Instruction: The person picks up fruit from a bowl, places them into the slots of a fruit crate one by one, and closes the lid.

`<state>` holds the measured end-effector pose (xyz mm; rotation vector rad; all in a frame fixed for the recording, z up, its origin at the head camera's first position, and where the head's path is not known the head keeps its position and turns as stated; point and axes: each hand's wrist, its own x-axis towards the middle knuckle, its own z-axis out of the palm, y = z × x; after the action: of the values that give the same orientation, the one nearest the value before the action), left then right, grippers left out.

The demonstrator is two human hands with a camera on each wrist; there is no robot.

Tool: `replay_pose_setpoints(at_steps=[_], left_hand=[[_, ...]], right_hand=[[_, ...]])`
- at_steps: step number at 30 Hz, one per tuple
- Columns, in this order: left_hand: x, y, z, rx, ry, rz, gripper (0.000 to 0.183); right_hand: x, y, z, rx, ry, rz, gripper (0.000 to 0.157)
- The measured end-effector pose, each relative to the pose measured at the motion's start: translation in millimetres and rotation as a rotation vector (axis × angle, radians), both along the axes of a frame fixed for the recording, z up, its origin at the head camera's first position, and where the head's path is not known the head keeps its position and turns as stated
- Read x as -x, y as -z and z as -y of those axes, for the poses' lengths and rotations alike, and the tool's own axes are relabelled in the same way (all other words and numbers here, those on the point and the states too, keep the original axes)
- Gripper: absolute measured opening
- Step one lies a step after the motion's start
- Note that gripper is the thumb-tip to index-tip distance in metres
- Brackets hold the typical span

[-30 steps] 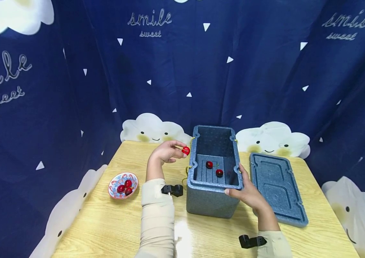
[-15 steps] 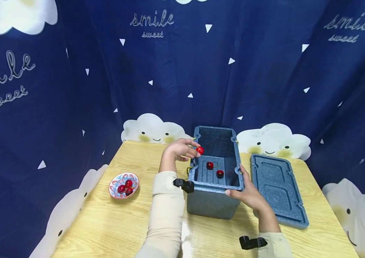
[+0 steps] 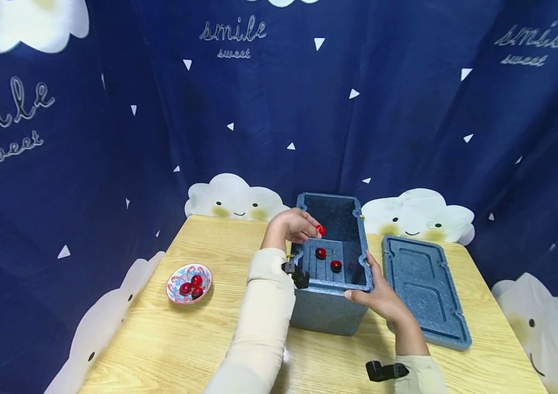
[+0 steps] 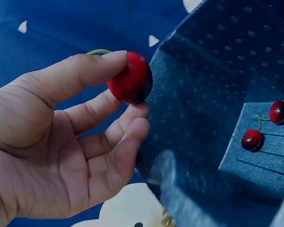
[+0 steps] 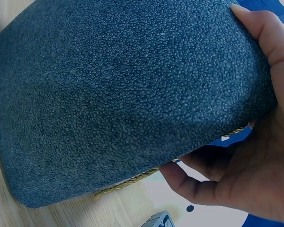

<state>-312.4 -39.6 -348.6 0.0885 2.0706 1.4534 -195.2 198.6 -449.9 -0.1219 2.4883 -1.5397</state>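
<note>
Between thumb and fingers my left hand [image 3: 294,225] pinches a red cherry [image 4: 131,79] with a green stem, held over the left side of an open blue-grey foam box [image 3: 325,312]. Two more cherries, one of them a dark red cherry [image 3: 335,266], lie on the ribbed floor inside, as the left wrist view also shows. At the near right corner of the box my right hand [image 3: 382,293] grips the rim, thumb on the front and fingers along the side. In the right wrist view the textured box wall [image 5: 132,94] fills most of the picture.
A patterned bowl [image 3: 205,271] with several cherries stands on the wooden table [image 3: 145,334] at the left. To the right of the box lies its flat lid [image 3: 424,284]. Yellow cord [image 5: 132,180] runs along the box's side. A blue curtain [image 3: 259,98] hangs behind.
My left hand has carried the cherry rightward, from outside the box's left edge to over its opening. The right hand keeps its grip on the rim.
</note>
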Motion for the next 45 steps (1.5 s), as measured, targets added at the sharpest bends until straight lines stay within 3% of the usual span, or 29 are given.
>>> replay_pose_setpoints(at_steps=[9,17,24,28,32,36,40,45], left_hand=[[6.4,-2.3,-18.7,0.162,0.021,-0.018,0.026],[9.5,-1.6,-21.8,0.228,0.02,-0.009,0.024],[0.6,-1.3,-11.4,0.121,-0.053,-0.047,0.033],[-6.7,1.4,-4.0,0.058,-0.044,-0.079,0.036],[-12.6,5.3,1.1,0.017,-0.036,-0.142,0.035],[-20.2,10.4,4.9,-0.011,-0.037,-0.272,0.037],[-33.1,17.2,9.1,-0.046,-0.048,-0.406,0.038],[-47.8,24.4,14.7,-0.087,-0.079,-0.489,0.039]], right_hand=[[1.0,-0.8,-1.0,-0.013,0.016,0.026,0.112],[0.9,0.9,-1.3,-0.004,0.015,0.026,0.112],[0.3,-0.6,1.8,0.011,0.02,0.009,0.113],[-0.6,-0.2,2.4,0.016,0.02,0.02,0.114],[1.5,1.4,1.7,0.029,0.02,0.016,0.113],[4.1,2.4,1.3,0.044,0.024,0.018,0.113],[3.2,1.1,1.4,0.041,0.024,0.026,0.113],[2.1,0.6,1.8,0.022,0.022,0.019,0.113]])
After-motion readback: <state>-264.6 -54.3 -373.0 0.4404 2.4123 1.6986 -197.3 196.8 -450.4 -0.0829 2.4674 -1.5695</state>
